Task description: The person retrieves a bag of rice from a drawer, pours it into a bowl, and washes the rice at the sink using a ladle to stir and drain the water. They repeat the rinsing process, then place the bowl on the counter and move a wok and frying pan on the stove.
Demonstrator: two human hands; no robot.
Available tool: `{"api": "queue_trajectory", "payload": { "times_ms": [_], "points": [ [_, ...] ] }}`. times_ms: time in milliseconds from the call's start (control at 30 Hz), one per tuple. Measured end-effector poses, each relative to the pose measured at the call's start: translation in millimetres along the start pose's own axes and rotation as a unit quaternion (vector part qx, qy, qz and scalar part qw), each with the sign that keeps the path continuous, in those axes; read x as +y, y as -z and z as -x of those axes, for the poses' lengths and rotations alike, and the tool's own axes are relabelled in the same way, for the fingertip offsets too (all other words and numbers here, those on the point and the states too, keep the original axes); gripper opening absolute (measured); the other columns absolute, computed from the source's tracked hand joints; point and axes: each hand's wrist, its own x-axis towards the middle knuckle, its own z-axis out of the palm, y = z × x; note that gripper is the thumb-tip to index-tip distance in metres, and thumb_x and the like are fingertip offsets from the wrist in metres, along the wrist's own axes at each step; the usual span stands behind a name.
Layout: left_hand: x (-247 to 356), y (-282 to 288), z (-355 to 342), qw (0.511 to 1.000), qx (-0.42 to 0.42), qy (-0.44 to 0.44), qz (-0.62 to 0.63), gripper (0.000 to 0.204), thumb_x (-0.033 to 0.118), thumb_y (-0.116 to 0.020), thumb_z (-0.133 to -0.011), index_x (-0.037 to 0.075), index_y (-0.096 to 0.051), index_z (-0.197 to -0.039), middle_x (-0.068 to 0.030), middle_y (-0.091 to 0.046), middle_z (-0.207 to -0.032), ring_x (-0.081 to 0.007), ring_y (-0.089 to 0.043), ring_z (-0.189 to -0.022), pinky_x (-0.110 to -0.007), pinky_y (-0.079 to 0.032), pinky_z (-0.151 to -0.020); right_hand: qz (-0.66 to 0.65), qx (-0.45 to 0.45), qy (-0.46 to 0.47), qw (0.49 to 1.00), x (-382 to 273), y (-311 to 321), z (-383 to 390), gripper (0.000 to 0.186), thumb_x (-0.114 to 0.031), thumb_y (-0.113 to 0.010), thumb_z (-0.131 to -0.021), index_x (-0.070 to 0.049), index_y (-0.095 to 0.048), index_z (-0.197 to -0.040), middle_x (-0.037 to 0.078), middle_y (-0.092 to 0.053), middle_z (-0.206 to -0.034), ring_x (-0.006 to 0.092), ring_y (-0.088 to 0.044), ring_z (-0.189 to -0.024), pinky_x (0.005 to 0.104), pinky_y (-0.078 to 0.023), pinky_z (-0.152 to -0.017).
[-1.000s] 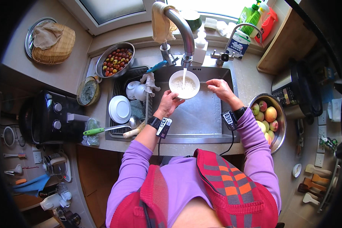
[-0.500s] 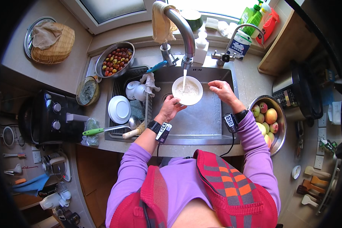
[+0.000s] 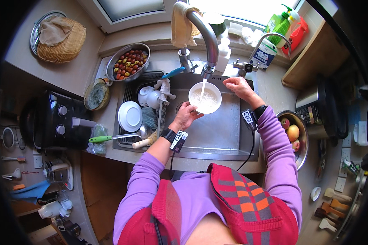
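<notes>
My left hand (image 3: 185, 116) grips the near rim of a white bowl (image 3: 205, 98) and holds it over the steel sink (image 3: 216, 134). A stream of water falls from the curved tap (image 3: 206, 38) into the bowl. My right hand (image 3: 237, 85) hovers just right of the bowl, fingers loosely apart and holding nothing, below the small side tap (image 3: 249, 65). Both wrists carry black strapped devices.
A dish rack (image 3: 141, 116) left of the sink holds a white plate, cups, a ladle and a brush. A metal bowl of red fruit (image 3: 129, 63) sits behind it. A fruit bowl (image 3: 294, 134) stands right of the sink. Soap bottles (image 3: 282, 24) line the sill.
The bowl shifted a little right and toward me under the running tap. My right hand rose from the sink's right side toward the back edge near the bowl.
</notes>
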Motion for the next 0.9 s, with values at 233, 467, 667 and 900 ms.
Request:
{"api": "queue_trajectory", "payload": {
  "times_ms": [233,467,667,900],
  "points": [
    [0,-3,2,1.000,0.000,0.003,0.009,0.040,0.003,-0.053,-0.081,0.000,-0.035,-0.116,-0.0186,-0.048,-0.115,-0.0315,-0.055,-0.102,-0.048,-0.048,-0.086,-0.086,-0.143,0.051,0.985,-3,6,-50,0.029,-0.011,-0.054,-0.088,-0.002,-0.057,-0.115,0.006,-0.064,-0.096,0.0134,-0.057,-0.087,0.0273,-0.045,-0.083],
    [2,-1,1,1.000,0.006,0.006,0.016,0.044,0.004,-0.055,-0.080,0.000,-0.035,-0.119,-0.0180,-0.048,-0.115,-0.0306,-0.054,-0.103,-0.049,-0.047,-0.088,-0.053,-0.170,0.202,0.963,-2,-25,-98,0.019,-0.013,-0.057,-0.084,-0.002,-0.063,-0.099,0.006,-0.065,-0.089,0.0113,-0.057,-0.083,0.0284,-0.045,-0.077],
    [-1,1,-3,0.999,0.018,0.003,0.038,0.042,0.002,-0.053,-0.080,0.003,-0.036,-0.118,-0.0159,-0.047,-0.116,-0.0299,-0.052,-0.105,-0.050,-0.045,-0.090,-0.026,-0.118,0.218,0.969,-13,-48,-109,0.013,-0.010,-0.059,-0.081,-0.004,-0.064,-0.091,0.006,-0.065,-0.080,0.0140,-0.058,-0.077,0.0318,-0.047,-0.071],
    [-6,4,-6,0.999,0.027,0.013,0.041,0.040,0.001,-0.052,-0.080,0.004,-0.036,-0.117,-0.0149,-0.047,-0.115,-0.0293,-0.052,-0.106,-0.050,-0.045,-0.089,0.029,-0.126,0.171,0.977,-22,-42,-106,0.034,-0.032,-0.058,-0.088,-0.001,-0.065,-0.100,0.008,-0.066,-0.092,0.0173,-0.061,-0.086,0.0297,-0.048,-0.077]
  ]
}}
